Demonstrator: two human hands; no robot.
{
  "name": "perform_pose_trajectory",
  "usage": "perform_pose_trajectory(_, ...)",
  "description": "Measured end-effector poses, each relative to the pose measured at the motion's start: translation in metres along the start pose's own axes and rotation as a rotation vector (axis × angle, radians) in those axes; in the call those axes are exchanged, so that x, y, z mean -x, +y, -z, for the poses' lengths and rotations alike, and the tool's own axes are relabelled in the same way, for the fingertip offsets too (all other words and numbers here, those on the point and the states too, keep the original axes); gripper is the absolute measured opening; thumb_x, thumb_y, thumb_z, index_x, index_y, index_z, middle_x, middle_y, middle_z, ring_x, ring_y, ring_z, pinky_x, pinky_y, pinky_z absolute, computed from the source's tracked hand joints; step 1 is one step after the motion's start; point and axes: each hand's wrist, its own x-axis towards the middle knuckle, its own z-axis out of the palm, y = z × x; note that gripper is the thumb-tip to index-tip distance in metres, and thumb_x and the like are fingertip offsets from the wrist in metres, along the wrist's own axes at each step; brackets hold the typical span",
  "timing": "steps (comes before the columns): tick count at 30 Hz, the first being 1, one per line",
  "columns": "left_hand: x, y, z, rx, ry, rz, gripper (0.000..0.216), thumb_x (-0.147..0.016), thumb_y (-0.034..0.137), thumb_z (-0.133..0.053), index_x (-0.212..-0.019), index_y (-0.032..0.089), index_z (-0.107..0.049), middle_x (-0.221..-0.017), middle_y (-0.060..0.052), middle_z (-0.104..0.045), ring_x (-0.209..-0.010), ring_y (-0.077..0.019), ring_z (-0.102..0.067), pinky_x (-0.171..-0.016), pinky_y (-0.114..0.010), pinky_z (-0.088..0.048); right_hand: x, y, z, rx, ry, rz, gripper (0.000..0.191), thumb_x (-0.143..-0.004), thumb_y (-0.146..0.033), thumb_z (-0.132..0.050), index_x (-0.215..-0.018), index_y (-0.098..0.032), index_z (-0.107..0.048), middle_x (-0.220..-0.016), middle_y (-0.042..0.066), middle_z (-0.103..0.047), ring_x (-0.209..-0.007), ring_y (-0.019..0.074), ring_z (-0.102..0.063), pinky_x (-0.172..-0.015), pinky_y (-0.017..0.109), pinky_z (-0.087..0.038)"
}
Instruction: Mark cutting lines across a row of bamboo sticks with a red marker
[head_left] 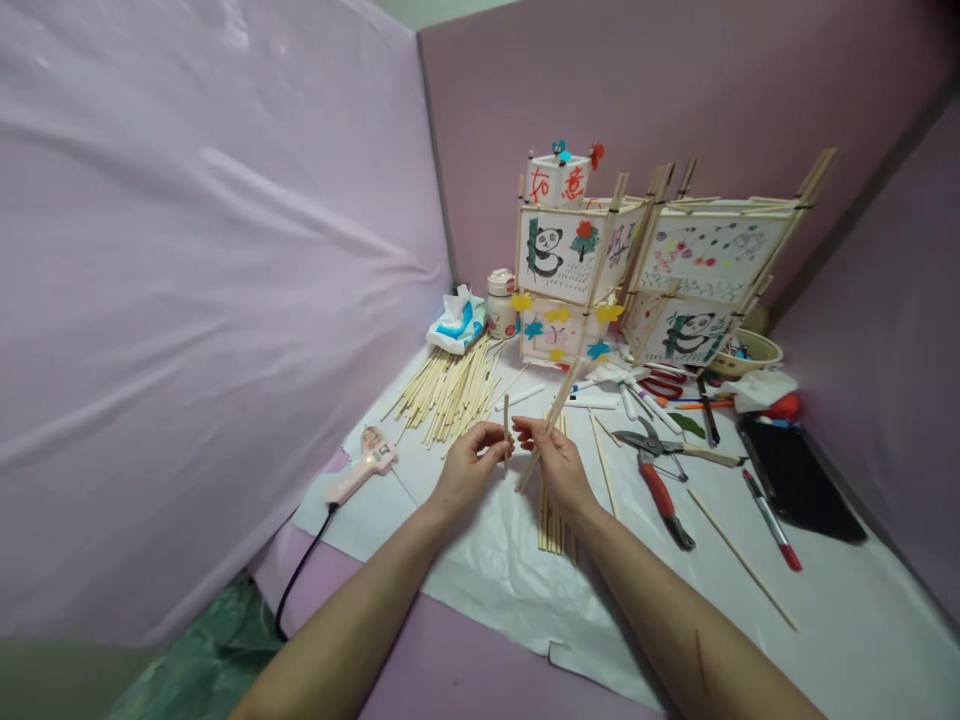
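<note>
My left hand [477, 462] pinches a short wooden stick [506, 415] that stands nearly upright between thumb and fingers. Close beside it, my right hand [556, 466] is closed on longer wooden sticks [564, 392], tilted up to the right; their exact number is hard to make out. Beneath the right hand and wrist lies a row of several sticks [553, 530] side by side on the white sheet [480, 570]. A large loose pile of sticks [454, 395] spreads out beyond my left hand.
A pink glue gun [364, 468] lies at left, its black cord over the edge. Red-handled pruning shears [658, 490], a marker [772, 520] and a black tablet-like slab [802, 480] lie at right. Behind stand panda-painted stick lanterns [559, 255], a tissue pack [457, 322] and a white bottle [501, 303].
</note>
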Motion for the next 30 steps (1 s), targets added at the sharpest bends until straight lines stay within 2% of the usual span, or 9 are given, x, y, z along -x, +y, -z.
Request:
perform_pose_trajectory(3,0.002,-0.006,-0.004,-0.075,-0.007,-0.017,0.012,-0.085,0.027,-0.062,-0.092,0.019,-0.067,-0.093,-0.005,-0.071,-0.089,-0.0182,-0.068,-0.085,-0.033,-0.057,-0.001,-0.001,0.000,-0.022,-0.115,-0.046,0.044,-0.088,-0.060,-0.064,-0.111,-0.026,-0.077,-0.116,0.009,-0.073,-0.107,0.0231,-0.065,-0.093,0.038,-0.050)
perform_pose_trajectory(6,0.003,-0.012,-0.004,-0.085,-0.019,-0.019,0.011,-0.084,0.027,-0.063,-0.090,0.019,-0.068,-0.091,-0.004,-0.073,-0.087,-0.0189,-0.069,-0.084,-0.033,-0.057,0.001,-0.005,-0.002,-0.054,-0.206,-0.057,0.040,-0.084,-0.055,-0.071,-0.113,-0.027,-0.077,-0.117,0.008,-0.074,-0.110,0.0237,-0.066,-0.098,0.040,-0.049)
perform_pose_trajectory(11,0.004,-0.021,-0.004,-0.067,-0.056,-0.037,0.016,-0.085,0.030,-0.065,-0.093,0.018,-0.072,-0.096,-0.006,-0.075,-0.092,-0.0213,-0.071,-0.084,-0.033,-0.057,0.004,-0.012,-0.003,0.003,-0.248,-0.051,0.030,-0.083,-0.042,-0.073,-0.108,-0.026,-0.078,-0.117,0.008,-0.075,-0.112,0.0240,-0.067,-0.104,0.044,-0.047)
perform_pose_trajectory(19,0.005,-0.019,0.008,-0.180,-0.201,-0.054,0.026,-0.091,0.032,-0.058,-0.102,0.016,-0.076,-0.097,-0.006,-0.076,-0.086,-0.0197,-0.069,-0.077,-0.029,-0.054,0.004,-0.014,0.001,0.091,-0.345,-0.054,0.029,-0.088,-0.039,-0.067,-0.111,-0.024,-0.075,-0.115,0.008,-0.074,-0.106,0.0226,-0.069,-0.097,0.041,-0.052)
perform_pose_trajectory(24,0.006,-0.019,0.012,-0.270,-0.294,-0.022,0.021,-0.085,0.021,-0.060,-0.094,0.012,-0.076,-0.084,-0.005,-0.074,-0.076,-0.0165,-0.065,-0.071,-0.026,-0.050,0.003,-0.013,0.003,0.134,-0.407,-0.045,0.032,-0.086,-0.036,-0.068,-0.114,-0.023,-0.074,-0.120,0.009,-0.073,-0.111,0.0234,-0.067,-0.101,0.042,-0.050)
perform_pose_trajectory(30,0.008,-0.024,0.006,-0.297,-0.295,-0.021,0.021,-0.086,0.016,-0.060,-0.097,0.016,-0.079,-0.094,-0.004,-0.078,-0.087,-0.0184,-0.070,-0.082,-0.029,-0.053,0.005,-0.010,0.002,0.171,-0.447,-0.042,0.031,-0.085,-0.035,-0.068,-0.113,-0.023,-0.074,-0.119,0.009,-0.074,-0.109,0.0237,-0.068,-0.102,0.043,-0.051)
